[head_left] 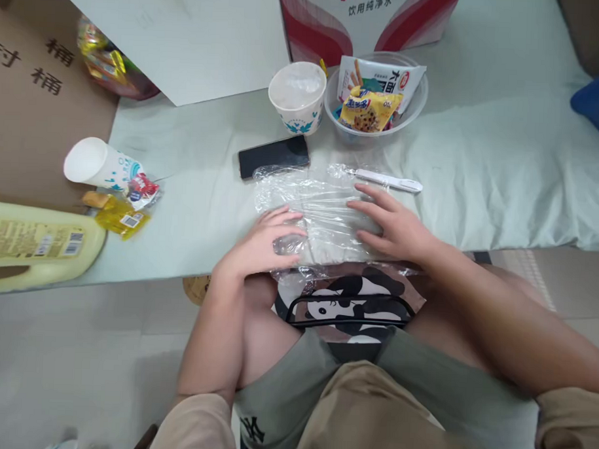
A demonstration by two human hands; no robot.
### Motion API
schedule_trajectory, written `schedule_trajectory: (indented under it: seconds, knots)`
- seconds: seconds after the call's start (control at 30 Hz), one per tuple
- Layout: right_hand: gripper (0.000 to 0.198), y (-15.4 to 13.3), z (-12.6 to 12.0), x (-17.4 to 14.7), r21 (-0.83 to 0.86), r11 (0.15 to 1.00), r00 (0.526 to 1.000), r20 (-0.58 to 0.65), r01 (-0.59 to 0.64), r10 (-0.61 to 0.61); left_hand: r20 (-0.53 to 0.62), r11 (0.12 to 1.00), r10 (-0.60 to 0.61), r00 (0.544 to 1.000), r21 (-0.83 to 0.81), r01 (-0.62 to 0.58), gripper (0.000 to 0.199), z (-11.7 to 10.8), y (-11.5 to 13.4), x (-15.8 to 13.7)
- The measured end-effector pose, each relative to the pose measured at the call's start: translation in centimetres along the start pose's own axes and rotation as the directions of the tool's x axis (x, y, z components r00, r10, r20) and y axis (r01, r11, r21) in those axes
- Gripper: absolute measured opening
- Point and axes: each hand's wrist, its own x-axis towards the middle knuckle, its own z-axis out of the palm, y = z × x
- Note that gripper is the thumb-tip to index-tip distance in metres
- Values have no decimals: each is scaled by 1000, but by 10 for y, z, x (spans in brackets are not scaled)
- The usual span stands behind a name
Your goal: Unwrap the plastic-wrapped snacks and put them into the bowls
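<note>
A clear, crinkled plastic sheet lies spread over the pale green cloth at the front edge, part of it hanging over. My left hand rests on its left side with the fingers apart. On the right side, my right hand presses down with spread fingers. Neither hand grips anything. Just beyond my right fingertips is a white pen-like tool with a thin tip, partly under or against the plastic. A black phone lies behind the sheet, its lower edge close to the film.
Behind stand a paper cup and a clear plastic bowl of snack packets. To the left are a tipped paper cup, yellow wrappers and a pale yellow jug. A white and red carton stands at the back.
</note>
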Motion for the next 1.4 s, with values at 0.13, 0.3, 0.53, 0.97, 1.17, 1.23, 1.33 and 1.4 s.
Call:
schedule_trajectory:
  seconds: [0.13,0.3,0.53,0.97,1.17,1.23,1.33,1.4]
  knots:
    - [54,6,-3,-4,-90,996,999,37,-24,27,51,998,-66,997,10,66,53,-4,-10,-4]
    - [52,10,-19,-6,-81,996,998,39,-44,47,-59,996,-38,998,-87,33,39,-4,-25,-7]
    - [70,-2,-25,-22,97,986,966,209,135,-153,-345,966,-48,937,-254,-44,22,-6,-47,1]
    - [17,-26,-19,-6,519,844,969,-109,-134,221,-618,930,193,763,-132,-343,40,-9,-23,-17]
    - [25,-34,-19,14,723,567,789,-49,-396,613,-405,959,281,870,161,-234,60,27,46,-20]
    - [32,-30,-16,18,720,562,775,-53,-407,629,-521,980,198,830,79,-184,33,30,41,-13]
    - [44,-22,-13,17,687,610,799,-73,-394,597,-634,958,-74,770,-260,-122,16,21,16,-6]
    - [54,-18,-12,14,665,669,857,-84,-333,509,-602,839,-303,739,-536,-94,14,10,-1,-6]
